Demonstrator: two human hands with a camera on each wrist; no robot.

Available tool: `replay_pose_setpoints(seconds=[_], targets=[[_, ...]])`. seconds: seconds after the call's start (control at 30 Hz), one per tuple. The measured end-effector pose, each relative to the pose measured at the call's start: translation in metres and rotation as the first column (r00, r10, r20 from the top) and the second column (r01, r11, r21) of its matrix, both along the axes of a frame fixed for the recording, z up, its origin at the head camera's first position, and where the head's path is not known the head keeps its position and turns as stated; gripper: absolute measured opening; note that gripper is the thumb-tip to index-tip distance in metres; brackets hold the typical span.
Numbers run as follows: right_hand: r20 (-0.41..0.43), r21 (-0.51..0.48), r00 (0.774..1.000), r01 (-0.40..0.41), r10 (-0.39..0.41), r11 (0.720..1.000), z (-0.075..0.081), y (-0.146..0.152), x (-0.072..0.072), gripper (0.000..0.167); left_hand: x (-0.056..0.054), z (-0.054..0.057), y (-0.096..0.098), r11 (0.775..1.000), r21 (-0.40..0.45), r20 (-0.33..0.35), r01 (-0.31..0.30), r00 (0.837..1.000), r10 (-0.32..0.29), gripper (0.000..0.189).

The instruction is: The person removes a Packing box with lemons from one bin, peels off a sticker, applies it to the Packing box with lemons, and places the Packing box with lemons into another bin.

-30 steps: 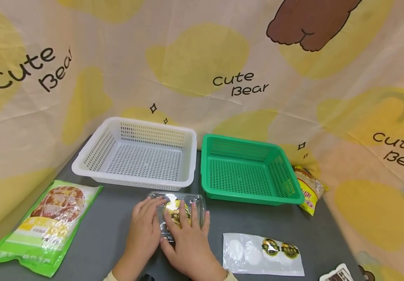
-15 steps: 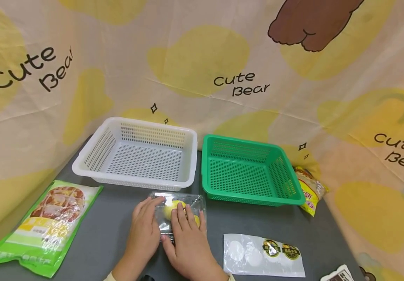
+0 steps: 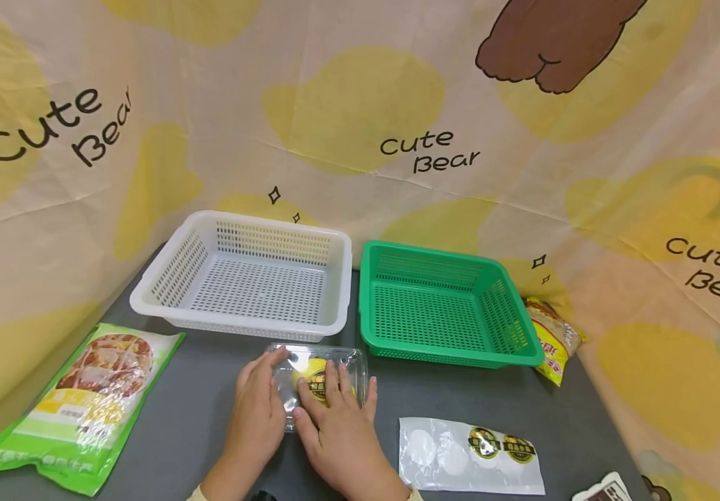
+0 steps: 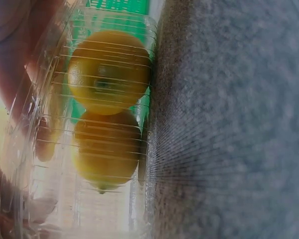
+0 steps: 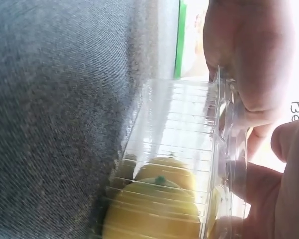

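Observation:
A clear plastic clamshell box (image 3: 291, 376) lies closed on the table between both hands. Two yellow lemons, the upper lemon (image 4: 109, 72) and lower lemon (image 4: 107, 154), show through its ribbed wall in the left wrist view. On the lid is a round black-and-gold sticker (image 3: 318, 384). My right hand (image 3: 339, 438) rests on the lid with fingers spread, index fingertip at the sticker. My left hand (image 3: 256, 410) lies along the box's left side, fingers extended onto the lid's edge. In the right wrist view, fingers touch the lid above a lemon (image 5: 152, 214).
A white basket (image 3: 241, 327) and a green basket (image 3: 447, 355) stand behind the box. At left lies a green food bag (image 3: 84, 410). A sticker sheet (image 3: 453, 473) lies at right, near a white-edged card (image 3: 604, 489). A yellow snack bag (image 3: 550, 341) sits beside the green basket.
My right hand's fingers drew together across the sticker half a second ago, hiding it, and are now spread again with the sticker in sight. The left hand stays nearly still at the box's side.

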State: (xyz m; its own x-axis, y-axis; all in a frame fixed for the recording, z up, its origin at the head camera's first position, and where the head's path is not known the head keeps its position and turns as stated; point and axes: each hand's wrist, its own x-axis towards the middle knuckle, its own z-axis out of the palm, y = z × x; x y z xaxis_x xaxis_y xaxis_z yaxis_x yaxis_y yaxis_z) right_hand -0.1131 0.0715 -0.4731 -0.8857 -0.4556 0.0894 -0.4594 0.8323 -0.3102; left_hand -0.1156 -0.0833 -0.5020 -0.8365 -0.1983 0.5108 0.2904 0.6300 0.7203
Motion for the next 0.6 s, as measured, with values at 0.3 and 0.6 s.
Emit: replay_pose_setpoints(seconds=[0.3,0.6], targets=[[0.051,-0.055,0.996,0.076,-0.074,0.996,0.001,0.008,-0.001,0.048,-0.001,-0.002,0.002,1.0,0.011,0.042,-0.006,0.999,0.005,0.051],[0.048,-0.107,0.989,0.148,-0.143,0.983,-0.007,0.022,-0.001,0.053,-0.001,-0.001,0.002,1.0,0.012,0.019,-0.002,1.0,0.002,0.055]])
